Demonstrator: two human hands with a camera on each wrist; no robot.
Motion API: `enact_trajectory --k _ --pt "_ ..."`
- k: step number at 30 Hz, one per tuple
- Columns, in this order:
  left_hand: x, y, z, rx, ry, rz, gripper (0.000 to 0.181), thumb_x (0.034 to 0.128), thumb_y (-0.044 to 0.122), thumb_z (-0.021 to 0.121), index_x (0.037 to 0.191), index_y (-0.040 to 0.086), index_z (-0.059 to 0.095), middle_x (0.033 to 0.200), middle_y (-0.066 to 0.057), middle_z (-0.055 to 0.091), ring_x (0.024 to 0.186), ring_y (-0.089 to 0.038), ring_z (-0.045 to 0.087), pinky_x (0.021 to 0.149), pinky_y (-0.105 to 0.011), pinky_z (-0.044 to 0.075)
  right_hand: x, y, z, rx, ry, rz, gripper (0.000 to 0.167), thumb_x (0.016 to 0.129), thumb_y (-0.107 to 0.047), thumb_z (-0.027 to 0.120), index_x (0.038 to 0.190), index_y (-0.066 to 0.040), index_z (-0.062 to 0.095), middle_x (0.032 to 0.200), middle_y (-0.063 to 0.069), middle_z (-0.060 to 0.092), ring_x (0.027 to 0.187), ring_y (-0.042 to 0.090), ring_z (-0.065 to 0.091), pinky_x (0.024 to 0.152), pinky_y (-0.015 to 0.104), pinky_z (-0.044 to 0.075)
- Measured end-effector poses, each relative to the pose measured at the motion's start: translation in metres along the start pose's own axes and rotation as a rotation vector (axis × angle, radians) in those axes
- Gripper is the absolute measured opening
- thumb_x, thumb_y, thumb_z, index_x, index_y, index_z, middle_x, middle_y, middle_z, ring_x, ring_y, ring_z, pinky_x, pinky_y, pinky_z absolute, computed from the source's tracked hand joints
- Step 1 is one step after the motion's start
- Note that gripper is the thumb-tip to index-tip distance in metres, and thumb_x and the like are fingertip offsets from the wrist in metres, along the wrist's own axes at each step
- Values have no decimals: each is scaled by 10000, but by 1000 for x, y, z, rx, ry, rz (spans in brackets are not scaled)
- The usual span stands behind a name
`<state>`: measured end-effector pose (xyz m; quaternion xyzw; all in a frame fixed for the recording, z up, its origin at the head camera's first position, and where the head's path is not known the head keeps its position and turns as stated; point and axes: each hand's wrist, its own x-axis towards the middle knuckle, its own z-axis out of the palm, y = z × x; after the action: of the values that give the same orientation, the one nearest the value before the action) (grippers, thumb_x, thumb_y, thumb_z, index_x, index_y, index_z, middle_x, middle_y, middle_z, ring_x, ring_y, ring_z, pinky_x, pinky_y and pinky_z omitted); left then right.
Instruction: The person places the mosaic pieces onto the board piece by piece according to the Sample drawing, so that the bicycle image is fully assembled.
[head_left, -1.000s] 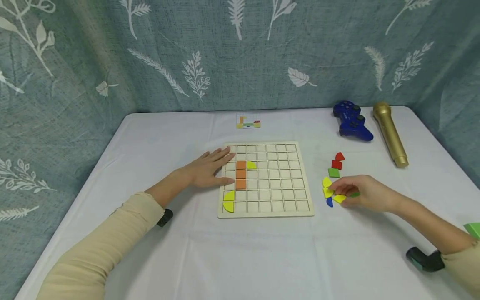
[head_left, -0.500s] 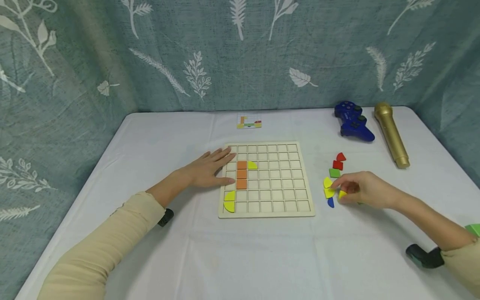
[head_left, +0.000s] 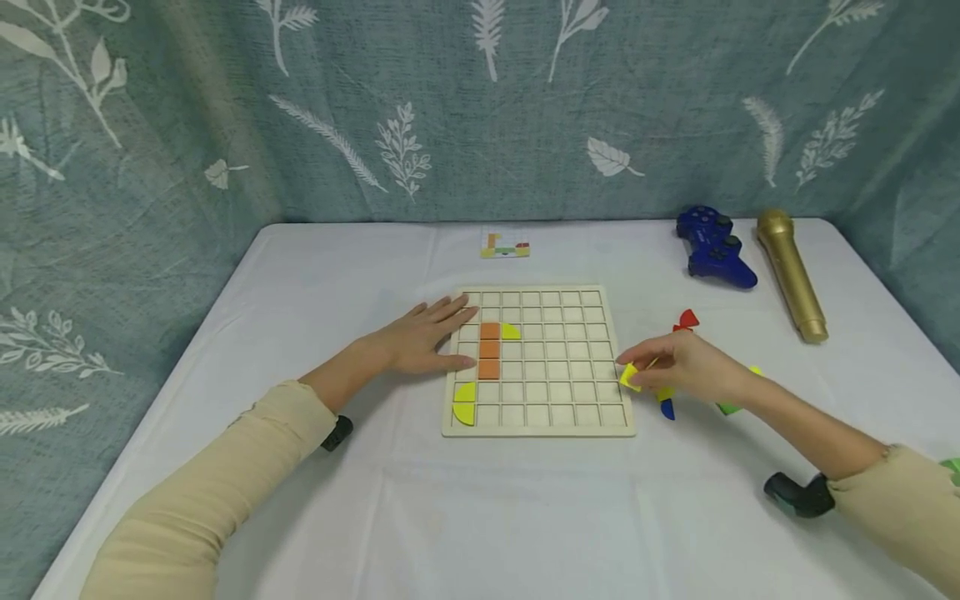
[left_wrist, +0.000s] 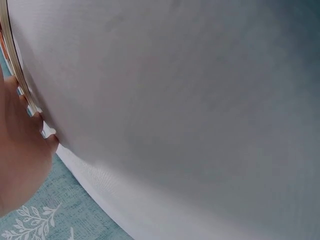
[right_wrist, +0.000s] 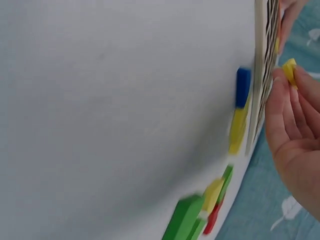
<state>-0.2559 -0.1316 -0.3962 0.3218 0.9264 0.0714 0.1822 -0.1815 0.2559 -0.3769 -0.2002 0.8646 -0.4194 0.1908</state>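
Note:
A wooden grid board (head_left: 558, 392) lies flat on the white table. My left hand (head_left: 423, 339) rests across its left edge with fingers spread; in the left wrist view the hand (left_wrist: 22, 150) is seen at that edge. Set in the board are three orange squares (head_left: 489, 350), a yellow quarter-round (head_left: 510, 332) and two yellow pieces (head_left: 465, 412) at lower left. Between thumb and fingers, my right hand (head_left: 686, 367) pinches a small yellow piece (head_left: 630, 377) above the board's right edge. The right wrist view shows the yellow piece (right_wrist: 289, 71) at the fingertips.
Right of the board lie loose pieces: red (head_left: 688, 318), blue (head_left: 667, 409), yellow (head_left: 665, 392) and green (head_left: 727, 409), some partly hidden by the right hand. Behind the board is a pattern card (head_left: 505, 249). A blue game controller (head_left: 716, 250) and a gold rod (head_left: 792, 279) lie back right.
My right hand has lifted the yellow piece from among the loose pieces and moved left with it to the board's right edge. The left hand stays on the board.

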Motion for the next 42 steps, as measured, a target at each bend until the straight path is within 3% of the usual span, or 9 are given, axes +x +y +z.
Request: enact_trajectory --k 11,15,19,29,42 --pt "0 1 1 1 -2 -20 898 873 740 372 1549 248 44 1587 30 -57 1438 -205 -55 1145 -452 0 36 -22 27 108 -7 19 268 867 -89 710 1095 45 662 828 68 685 730 208 644 650 285 553" --pt "0 1 1 6 -6 -23 893 877 732 377 1549 251 40 1586 35 -61 1437 -200 -60 1145 -449 -4 47 -31 38 140 -33 50 282 876 -84 701 1133 27 663 873 65 682 764 200 653 681 298 560" --pt "0 0 1 9 -5 -17 886 884 721 383 1549 249 38 1587 32 -63 1437 -205 -60 1145 -455 -3 57 -41 50 135 -65 44 286 871 -65 701 1143 16 669 912 63 676 772 178 647 696 305 561" --pt "0 2 0 4 -8 -19 872 898 694 398 1551 226 59 1589 8 -41 1439 -230 -37 1144 -465 12 75 -68 75 142 -101 51 229 860 -38 703 1078 32 686 803 58 687 669 177 655 654 309 560" --pt "0 2 1 16 -1 -16 879 896 695 404 1551 228 49 1589 17 -51 1439 -229 -34 1144 -466 12 89 -84 97 83 -101 53 157 853 -33 705 1007 -6 722 749 28 681 634 135 641 624 266 551"
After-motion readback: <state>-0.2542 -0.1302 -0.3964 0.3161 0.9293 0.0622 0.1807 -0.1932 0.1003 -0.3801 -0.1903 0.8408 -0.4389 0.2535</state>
